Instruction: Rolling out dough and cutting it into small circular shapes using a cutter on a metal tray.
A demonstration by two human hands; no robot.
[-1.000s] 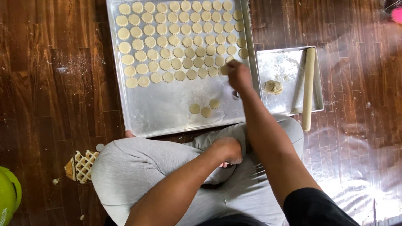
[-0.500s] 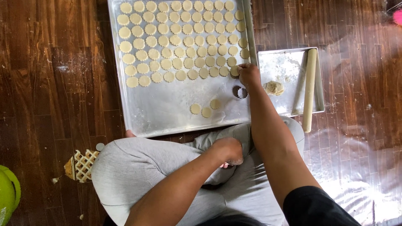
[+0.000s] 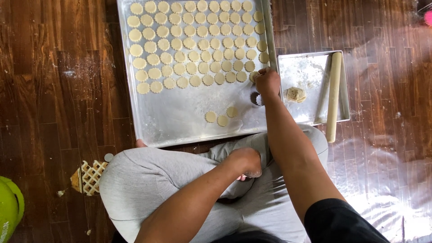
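Since half a second ago our right hand (image 3: 268, 82) has slid a little up the big tray's right side; it now sits curled over the last cookie (image 3: 254, 75) at the right end of the bottom full row, fingers bent down on it. We cannot tell whether the fingers pinch it or only press. Just below the hand stands a small round cutter (image 3: 256, 98), untouched. Our left hand (image 3: 246, 162) rests loosely closed on our lap, holding nothing we can see.

We count six full rows of round dough cookies on the big tray (image 3: 180, 121), plus three loose cookies (image 3: 221, 118) lower down. That tray's lower third is bare and floured, so there is room there, while its raised right rim runs close beside the hand.

Touching that rim is one smaller tray (image 3: 310, 72) with one dough lump (image 3: 295, 94) and one rolling pin (image 3: 333, 96) lying over its near edge. On the wooden floor (image 3: 58, 90) left of our knee lies a lattice-patterned piece (image 3: 90, 177); a green object (image 3: 9, 209) is at the far left.
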